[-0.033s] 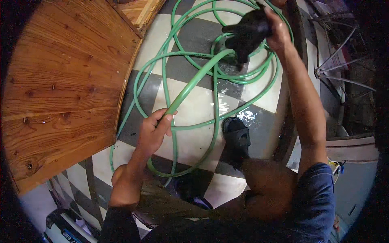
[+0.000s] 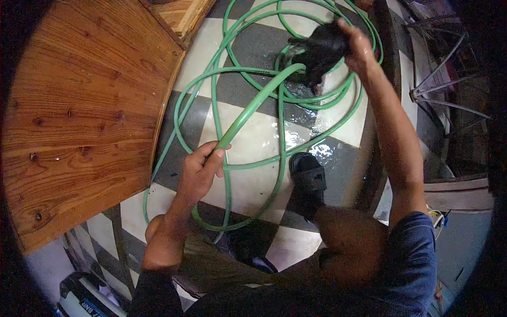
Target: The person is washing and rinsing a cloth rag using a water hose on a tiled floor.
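Note:
My left hand [image 2: 200, 170] is closed around a green garden hose [image 2: 248, 108] a short way behind its open end, which points up toward a black object [image 2: 323, 48]. My right hand [image 2: 360, 48] holds that black object, shaped like a sandal, above the floor at the top of the view. The rest of the hose lies in several loose loops [image 2: 211, 95] on the wet checkered floor [image 2: 253, 142]. My foot in a black sandal [image 2: 308, 179] stands inside the loops, just right of my left hand.
A large varnished wooden panel [image 2: 79, 105] fills the left side, its edge right next to the hose loops. Thin metal rods [image 2: 443, 90] and a raised ledge [image 2: 457, 185] lie to the right. A white and dark machine [image 2: 87, 298] sits at the lower left.

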A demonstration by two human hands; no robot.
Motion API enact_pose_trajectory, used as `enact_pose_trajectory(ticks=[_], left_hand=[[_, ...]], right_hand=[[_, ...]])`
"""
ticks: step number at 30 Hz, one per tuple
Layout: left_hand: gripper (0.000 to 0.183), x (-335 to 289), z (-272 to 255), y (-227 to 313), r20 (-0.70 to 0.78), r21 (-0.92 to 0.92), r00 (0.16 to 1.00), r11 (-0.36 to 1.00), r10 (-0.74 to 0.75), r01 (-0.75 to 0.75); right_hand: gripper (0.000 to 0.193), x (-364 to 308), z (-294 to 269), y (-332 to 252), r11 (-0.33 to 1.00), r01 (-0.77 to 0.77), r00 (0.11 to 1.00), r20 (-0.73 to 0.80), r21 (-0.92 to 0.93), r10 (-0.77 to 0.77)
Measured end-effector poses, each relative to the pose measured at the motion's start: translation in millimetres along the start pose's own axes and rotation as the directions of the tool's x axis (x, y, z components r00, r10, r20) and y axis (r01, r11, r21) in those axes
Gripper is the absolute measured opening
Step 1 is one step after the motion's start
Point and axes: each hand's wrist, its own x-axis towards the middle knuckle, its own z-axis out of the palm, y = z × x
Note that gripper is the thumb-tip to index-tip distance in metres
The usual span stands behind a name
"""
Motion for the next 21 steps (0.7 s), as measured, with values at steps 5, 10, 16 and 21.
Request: enact_pose_trajectory(ticks=[5, 10, 16, 21], left_hand=[[0.025, 0.6, 1.4, -0.7, 0.024, -0.003, 1.0, 1.0, 0.003, -0.003], [0.024, -3.6, 2.1, -1.6, 0.041, 0.04, 0.998, 0.999, -0.038, 0.037], [0.022, -1.5, 1.6, 1.2, 0.081, 0.049, 0.996, 0.999, -0.026, 0.022], [0.023, 0.1, 0.8, 1.8, 0.084, 0.046, 0.994, 0.997, -0.069, 0.065]], right_hand=[[0.021, -18.3, -44.5, 102.1, 0.79, -0.303, 0.942, -0.293, -0.534, 0.163], [0.013, -32.9, -37.5, 125.8, 0.639, -0.261, 0.96, -0.129, -0.724, 0.247], [0.04, -29.3, -36.6, 159.8, 0.487, 0.168, 0.978, 0.208, -0.857, 0.028], [0.041, -26.0, -48.7, 181.1, 0.241, 0.102, 0.995, 0.102, -0.965, -0.012]])
